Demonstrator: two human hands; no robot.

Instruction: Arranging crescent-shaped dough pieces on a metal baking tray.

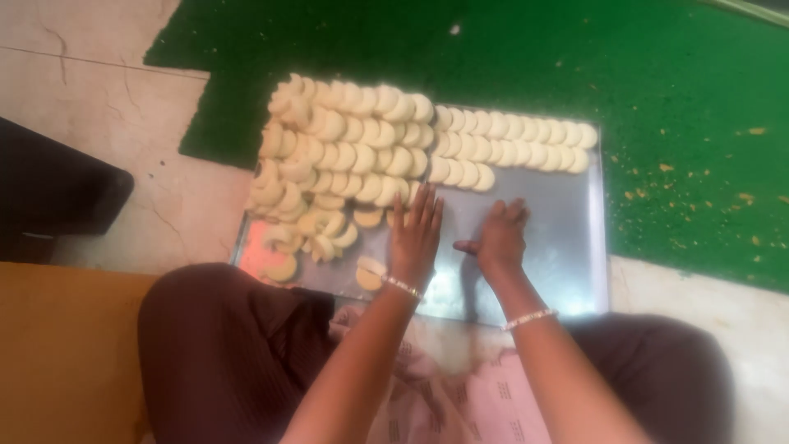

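Observation:
A metal tray [567,247] lies on the floor in front of my knees, covered at its far and left parts with several pale half-moon dough pieces [362,148] laid in overlapping rows. My left hand [415,234] is flat, fingers stretched forward, its fingertips touching the near edge of the dough rows. A loose dough piece [370,273] lies just left of its wrist. My right hand [501,238] rests palm down on the bare tray, fingers curled slightly, thumb out to the left; whether anything lies under it is hidden. Both wrists carry beaded bracelets.
A green mat [657,82] lies under and beyond the tray. Pale stone floor [99,107] runs to the left. A dark object [49,189] sits at the far left. My dark-clothed knees [222,345] flank a pink patterned cloth [477,395].

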